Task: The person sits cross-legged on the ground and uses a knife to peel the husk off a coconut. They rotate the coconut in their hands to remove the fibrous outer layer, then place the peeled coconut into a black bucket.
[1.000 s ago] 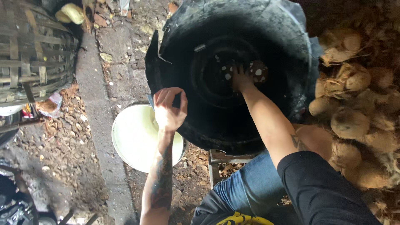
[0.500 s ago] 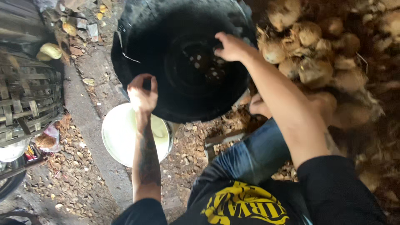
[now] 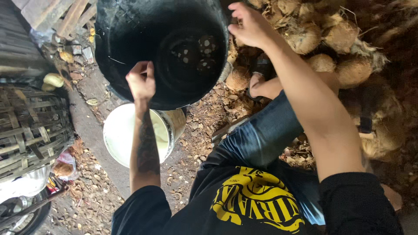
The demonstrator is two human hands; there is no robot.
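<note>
The right hand hangs over the near edge of the coconut pile, fingers loosely curled and spread, with nothing in them that I can see. The husked coconuts lie straight under and beyond that hand, away from the body and off to the person's right, so the right hand is far nearer them than the left. The closest nut sits just beside the wrist, roundish, with no clear long axis.

The left hand is held up in front of the black tub, fingers bent in toward the palm; I cannot tell whether it pinches something small or holds nothing. It sits over the tub's near rim, and the tub's mouth opens toward the viewer, dark inside, with a few pale pieces at the bottom.

Below the left forearm stands a white bucket holding pale liquid, touching or nearly touching the tub's lower edge. Between tub and pile, 1 more coconut rests on the ground beside a sandalled foot.

The ground is bare dirt strewn with shell chips and husk scraps. A woven basket stands off to the left, well apart, with a wheel below it.
</note>
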